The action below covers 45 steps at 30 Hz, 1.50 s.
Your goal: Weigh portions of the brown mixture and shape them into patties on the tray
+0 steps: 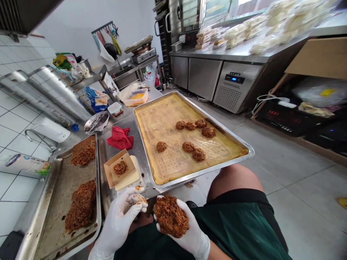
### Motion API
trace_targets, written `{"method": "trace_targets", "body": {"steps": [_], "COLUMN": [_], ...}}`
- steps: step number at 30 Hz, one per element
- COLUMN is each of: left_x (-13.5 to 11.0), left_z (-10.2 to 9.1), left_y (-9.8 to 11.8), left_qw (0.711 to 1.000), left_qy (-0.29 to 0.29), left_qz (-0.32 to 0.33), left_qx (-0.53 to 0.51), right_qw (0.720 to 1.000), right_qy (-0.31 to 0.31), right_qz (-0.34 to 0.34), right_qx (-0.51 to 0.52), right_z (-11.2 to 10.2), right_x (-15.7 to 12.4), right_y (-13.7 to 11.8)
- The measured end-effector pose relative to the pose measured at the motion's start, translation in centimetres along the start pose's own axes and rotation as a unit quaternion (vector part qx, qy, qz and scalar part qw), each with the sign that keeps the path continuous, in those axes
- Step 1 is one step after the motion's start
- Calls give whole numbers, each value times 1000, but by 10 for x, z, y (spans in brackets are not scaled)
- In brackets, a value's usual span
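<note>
Above the lap [233,229], the gloved right hand [193,234] cups a large brown lump [171,217], fingers curled round it; the left hand [121,213] is half-open, crumbs on its fingertips, no distinct piece in its grip. Even portions—like the small balls [198,154] on the lined tray [251,153]—probably call for modest pinches and a light cradle, lest the lump crumble. Hidden: the right palm, the lump's underside and part of the support beneath the paper box [112,177].
</note>
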<state>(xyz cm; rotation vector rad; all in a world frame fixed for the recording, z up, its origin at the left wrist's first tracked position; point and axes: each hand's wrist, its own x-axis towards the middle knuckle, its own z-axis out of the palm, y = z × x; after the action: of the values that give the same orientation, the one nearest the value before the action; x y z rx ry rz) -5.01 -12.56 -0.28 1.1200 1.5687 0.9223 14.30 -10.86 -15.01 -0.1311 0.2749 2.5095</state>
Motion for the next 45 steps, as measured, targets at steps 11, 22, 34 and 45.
{"method": "trace_targets", "body": {"steps": [11, 22, 34, 45], "left_x": [1, 68, 119, 138], "left_z": [0, -94, -86, -119], "left_y": [-19, 16, -11, 5], "left_qw": [998, 871, 853, 961], "left_qy": [-5, 192, 43, -11], "left_qz": [50, 181, 159, 7], "left_qx": [21, 415, 496, 278], "right_qw": [1000, 1000, 1000, 1000], "right_qy": [22, 4, 15, 6], "right_qz": [-1, -5, -5, 13], "right_qx": [-13, -11, -5, 8], "right_z": [4, 0, -3, -8], "right_x": [0, 1, 1, 3], "right_y": [1, 3, -1, 0]}}
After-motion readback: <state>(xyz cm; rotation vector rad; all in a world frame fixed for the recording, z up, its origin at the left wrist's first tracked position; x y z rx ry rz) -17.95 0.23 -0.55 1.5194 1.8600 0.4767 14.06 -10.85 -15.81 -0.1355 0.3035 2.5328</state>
